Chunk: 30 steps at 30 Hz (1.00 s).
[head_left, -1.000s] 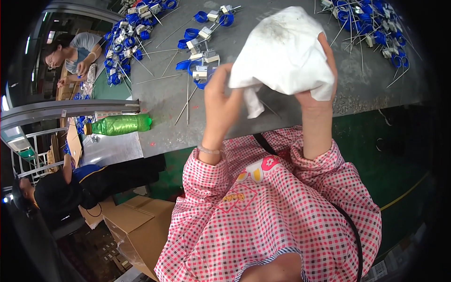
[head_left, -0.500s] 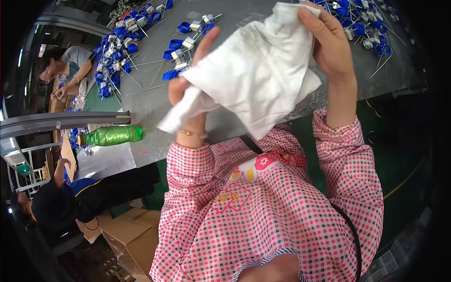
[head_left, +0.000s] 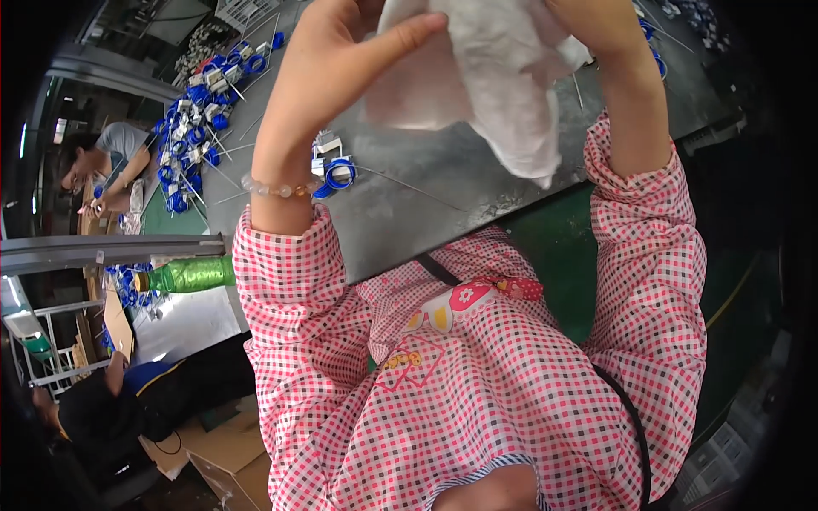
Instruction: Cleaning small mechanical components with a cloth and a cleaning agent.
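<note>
A white cloth hangs in folds between my two hands above the grey table, near the top of the view. Its upper part goes out of the picture. My left hand grips the cloth's left side, with the thumb stretched across it. At the right side my right hand has the cloth too; its fingers are mostly cut off by the upper edge. Below my left wrist, a few blue-coiled parts with white blocks and thin metal rods lie on the table.
A heap of blue-coiled parts covers the table's left side, with more at the far right. A green bottle lies beside a metal rail. Two people sit at the left, one in grey, one in dark clothes. Cardboard boxes stand lower left.
Both hands have moved up and farther away with the cloth. My left hand, earlier with its fingers spread and raised, now reaches over the cloth's left side.
</note>
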Available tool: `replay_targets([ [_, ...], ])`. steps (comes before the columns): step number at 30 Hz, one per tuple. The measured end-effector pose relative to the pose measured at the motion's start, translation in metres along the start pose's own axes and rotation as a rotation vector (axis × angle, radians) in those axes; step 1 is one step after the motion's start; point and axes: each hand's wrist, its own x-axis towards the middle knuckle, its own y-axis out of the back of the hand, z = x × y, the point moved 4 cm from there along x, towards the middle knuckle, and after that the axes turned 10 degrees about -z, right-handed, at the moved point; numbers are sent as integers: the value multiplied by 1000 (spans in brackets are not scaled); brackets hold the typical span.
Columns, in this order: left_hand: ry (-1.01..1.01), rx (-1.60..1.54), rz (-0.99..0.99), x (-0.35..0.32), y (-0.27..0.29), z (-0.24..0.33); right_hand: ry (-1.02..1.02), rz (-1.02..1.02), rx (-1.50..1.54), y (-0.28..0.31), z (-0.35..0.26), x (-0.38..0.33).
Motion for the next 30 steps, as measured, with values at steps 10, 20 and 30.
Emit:
replay_targets([
  [10,286,459,86,-7,71,-52,-136,233,-321,50,34,-6],
  [20,119,734,351,-13,75,-50,-455,239,-344,66,54,-33],
  [30,140,743,-265,-135,-51,-116,-822,-490,5,-27,74,-217],
])
